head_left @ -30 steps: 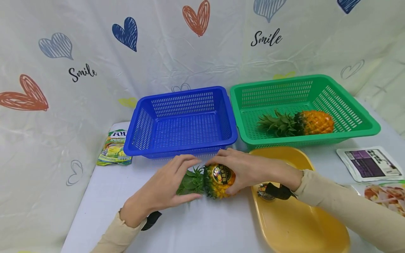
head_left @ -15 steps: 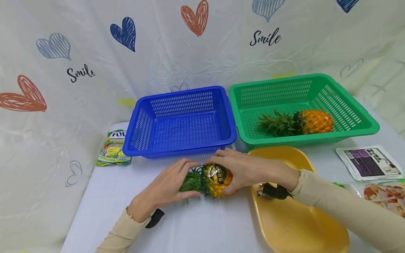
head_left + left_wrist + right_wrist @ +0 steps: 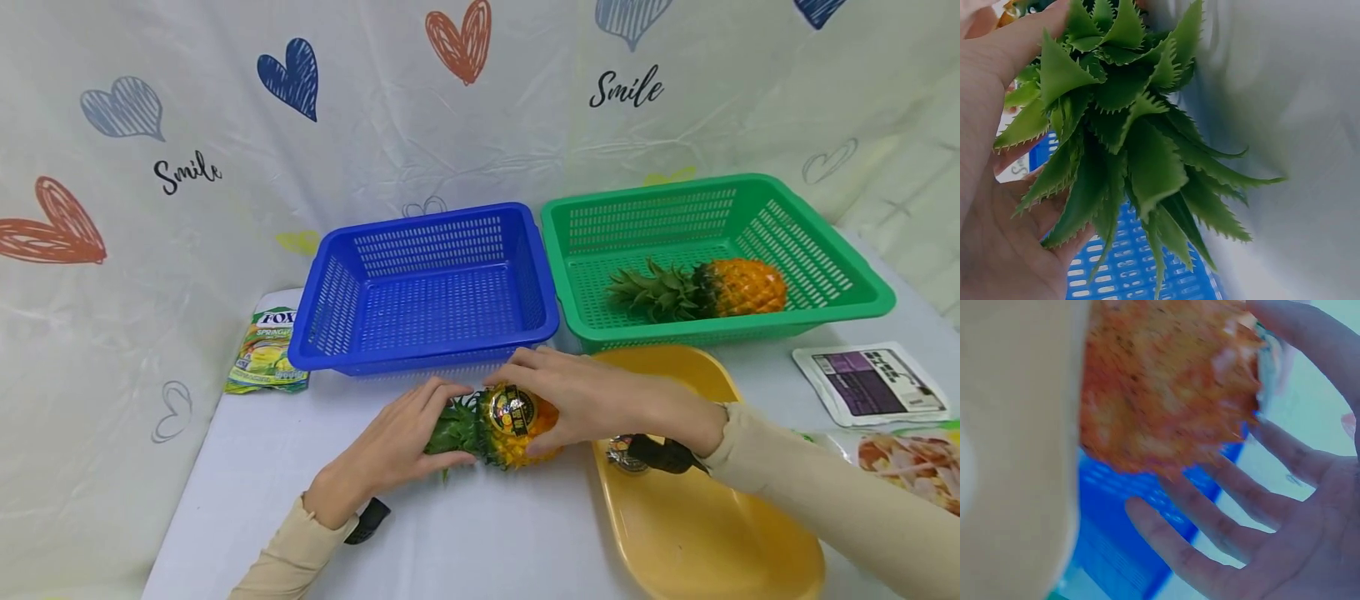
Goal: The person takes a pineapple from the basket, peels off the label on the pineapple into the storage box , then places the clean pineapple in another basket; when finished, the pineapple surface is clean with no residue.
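Observation:
A small pineapple (image 3: 495, 446) lies on its side on the white table, its green crown (image 3: 1141, 144) pointing left and a round gold-and-black sticker (image 3: 512, 410) facing up. My left hand (image 3: 397, 437) curls round the crown, thumb on the near side and fingers on the far side. My right hand (image 3: 573, 396) holds the orange body (image 3: 1166, 394) from above, thumb near and fingers beyond. In the right wrist view several of its fingers are spread below the fruit. Part of the body is hidden under the right hand.
A blue basket (image 3: 427, 358) stands just behind the hands. Right of it, a green basket (image 3: 720, 329) holds another pineapple (image 3: 746, 287). Under my right forearm sits a yellow tray (image 3: 705, 533) with a shiny round sticker (image 3: 626, 454). Food packets (image 3: 270, 354) lie at both sides.
The left hand has shifted slightly right and closer round the crown. The pineapple's sticker has turned and shifted a little left under the right hand. The head view has drifted slightly.

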Motion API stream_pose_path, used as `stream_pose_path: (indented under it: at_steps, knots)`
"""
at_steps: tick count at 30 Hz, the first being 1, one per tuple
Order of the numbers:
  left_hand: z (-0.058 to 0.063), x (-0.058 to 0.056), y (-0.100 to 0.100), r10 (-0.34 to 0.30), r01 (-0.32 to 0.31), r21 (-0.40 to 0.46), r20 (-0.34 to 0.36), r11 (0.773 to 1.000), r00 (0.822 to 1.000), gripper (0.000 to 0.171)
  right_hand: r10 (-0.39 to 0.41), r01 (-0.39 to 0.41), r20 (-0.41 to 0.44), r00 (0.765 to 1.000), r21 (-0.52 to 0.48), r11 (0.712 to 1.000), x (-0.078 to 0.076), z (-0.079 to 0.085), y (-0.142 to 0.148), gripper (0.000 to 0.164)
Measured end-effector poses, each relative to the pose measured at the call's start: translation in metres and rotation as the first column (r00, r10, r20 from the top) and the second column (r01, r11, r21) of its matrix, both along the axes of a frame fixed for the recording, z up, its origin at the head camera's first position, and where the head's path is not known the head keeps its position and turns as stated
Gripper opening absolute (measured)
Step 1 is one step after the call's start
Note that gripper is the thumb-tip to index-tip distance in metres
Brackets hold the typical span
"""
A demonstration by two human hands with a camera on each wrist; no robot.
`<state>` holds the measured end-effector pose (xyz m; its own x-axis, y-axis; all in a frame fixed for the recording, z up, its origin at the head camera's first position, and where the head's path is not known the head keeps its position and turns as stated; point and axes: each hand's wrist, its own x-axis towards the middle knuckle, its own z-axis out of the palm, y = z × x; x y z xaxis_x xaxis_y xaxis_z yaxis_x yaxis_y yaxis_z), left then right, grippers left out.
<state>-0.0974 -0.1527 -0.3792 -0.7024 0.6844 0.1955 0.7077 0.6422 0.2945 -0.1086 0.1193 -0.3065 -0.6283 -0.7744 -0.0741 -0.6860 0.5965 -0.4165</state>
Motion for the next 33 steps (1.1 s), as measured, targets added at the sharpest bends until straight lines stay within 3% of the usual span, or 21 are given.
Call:
stream_pose_path:
  at_steps: [5,12,19,25,33]
  knots:
    - [-0.001,0.001,0.0,0.003,-0.002,0.01,-0.008,1.0,1.0,0.075,0.04,-0.043,-0.072,0.997,-0.037,0.998,0.002,0.014,0.002,0.062]
    - [-0.002,0.001,-0.001,0.0,0.0,0.014,-0.008,1.0,1.0,0.074,0.12,-0.126,-0.077,0.99,-0.081,0.989,0.0,0.027,-0.003,0.043]
    - [-0.003,0.001,-0.001,0.005,-0.005,0.005,-0.011,1.0,1.0,0.074,0.217,-0.218,-0.121,0.969,0.0,0.976,-0.005,0.025,-0.012,0.036]
    - [-0.003,0.002,-0.001,0.01,-0.01,-0.004,-0.016,1.0,1.0,0.074,0.226,-0.221,-0.125,0.966,0.052,0.974,-0.008,0.022,-0.013,0.034]
    - [-0.003,0.002,-0.002,0.015,-0.015,-0.008,-0.008,1.0,1.0,0.073,0.229,-0.224,-0.17,0.958,0.05,0.973,-0.009,0.02,-0.015,0.031]
